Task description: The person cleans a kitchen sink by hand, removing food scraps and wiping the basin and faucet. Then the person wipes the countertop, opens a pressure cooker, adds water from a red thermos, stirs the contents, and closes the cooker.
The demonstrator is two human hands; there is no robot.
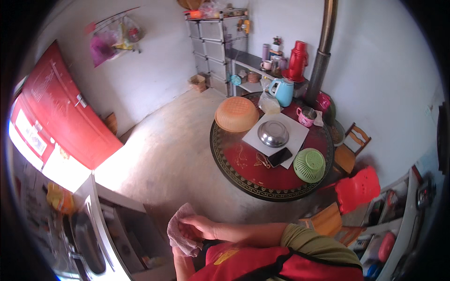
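A pinkish towel cloth [191, 247] is bunched at the front of my body, at the lower middle of the head view. My right hand [198, 227] grips it, with the thumb along the upper side and the fingers curled into the fabric. From below, my left forearm [183, 265] reaches up to the same cloth, which covers my left hand. How the hidden fingers lie cannot be seen. A red apron [242, 261] covers my front. To the left of the cloth is a cabinet with an open compartment [135, 228].
A round red table [242, 168] holds a steel bowl [273, 133], a phone [280, 157], a green basket [309, 165], an orange basket [236, 114] and a blue kettle [282, 92]. A red chair [358, 189] and a wooden stool [323, 219] stand right. The red door [66, 105] is open.
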